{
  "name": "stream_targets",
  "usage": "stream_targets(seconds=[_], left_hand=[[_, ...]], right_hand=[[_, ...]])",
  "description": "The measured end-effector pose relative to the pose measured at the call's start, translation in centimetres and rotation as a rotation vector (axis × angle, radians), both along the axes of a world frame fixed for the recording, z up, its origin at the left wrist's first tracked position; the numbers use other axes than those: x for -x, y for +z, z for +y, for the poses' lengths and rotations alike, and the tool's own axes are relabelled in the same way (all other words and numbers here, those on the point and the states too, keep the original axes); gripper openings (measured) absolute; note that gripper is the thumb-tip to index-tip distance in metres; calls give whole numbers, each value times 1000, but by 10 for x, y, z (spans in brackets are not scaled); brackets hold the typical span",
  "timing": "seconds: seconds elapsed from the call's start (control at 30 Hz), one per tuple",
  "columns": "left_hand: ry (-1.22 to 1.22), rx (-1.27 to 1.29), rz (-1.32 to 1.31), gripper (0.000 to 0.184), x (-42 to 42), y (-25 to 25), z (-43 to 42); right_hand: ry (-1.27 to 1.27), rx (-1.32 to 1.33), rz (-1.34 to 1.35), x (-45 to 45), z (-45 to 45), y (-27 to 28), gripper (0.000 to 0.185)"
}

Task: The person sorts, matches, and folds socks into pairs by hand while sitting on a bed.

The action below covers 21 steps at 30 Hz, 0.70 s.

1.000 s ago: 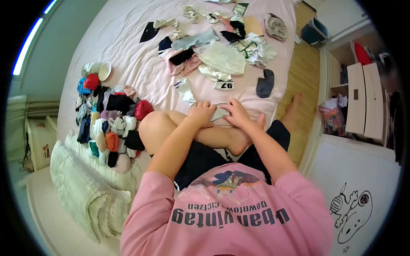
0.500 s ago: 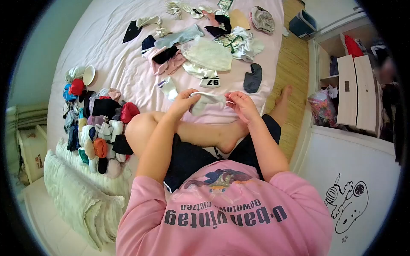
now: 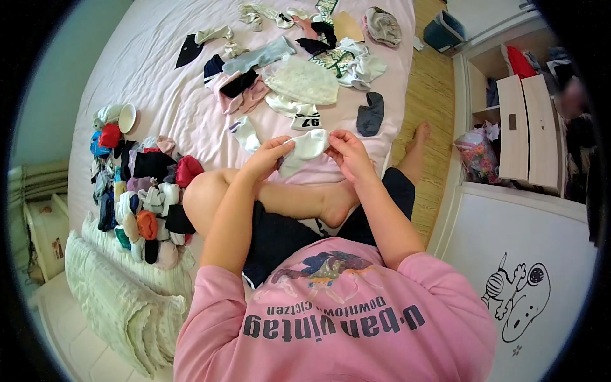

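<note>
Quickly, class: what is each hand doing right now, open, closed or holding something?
Left hand: closed, holding one end of a white sock.
Right hand: closed, pinching the sock's other end.

Soft daylight looks even, while the edges bow into black.

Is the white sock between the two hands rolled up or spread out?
Spread out: the white sock extends lengthwise from the left hand to the right hand, not bundled.
</note>
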<state>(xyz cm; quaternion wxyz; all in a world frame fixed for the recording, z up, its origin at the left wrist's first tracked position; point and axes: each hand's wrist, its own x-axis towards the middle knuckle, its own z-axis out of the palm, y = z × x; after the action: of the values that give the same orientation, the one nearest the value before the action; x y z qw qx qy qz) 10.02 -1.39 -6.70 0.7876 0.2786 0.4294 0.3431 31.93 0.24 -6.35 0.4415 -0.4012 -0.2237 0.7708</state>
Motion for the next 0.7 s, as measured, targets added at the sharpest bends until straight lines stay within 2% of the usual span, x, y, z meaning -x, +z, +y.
stream_targets(seconds=[0.07,0.17,0.33,0.47,0.57,0.7], left_hand=[[67,76,-198,31,-6,23,-1],[92,74,-341,30,-2,25,2],[4,-42,-140,30,5,5,1],[26,-48,33,29,6,-2,2],[118,-66,-134,24,10,-10,2],[135,-66,-243,21,7,12,-1]], right_hand=[[-67,-27,-6,-2,0,-4,15],[-168,-55,12,-9,1,-7,15],[-209,20,110,-13,2,6,17],[-166,-69,7,-14,0,2,23],[-202,-162,17,-13,2,11,24],[-228,-159,74,-17,6,24,25]])
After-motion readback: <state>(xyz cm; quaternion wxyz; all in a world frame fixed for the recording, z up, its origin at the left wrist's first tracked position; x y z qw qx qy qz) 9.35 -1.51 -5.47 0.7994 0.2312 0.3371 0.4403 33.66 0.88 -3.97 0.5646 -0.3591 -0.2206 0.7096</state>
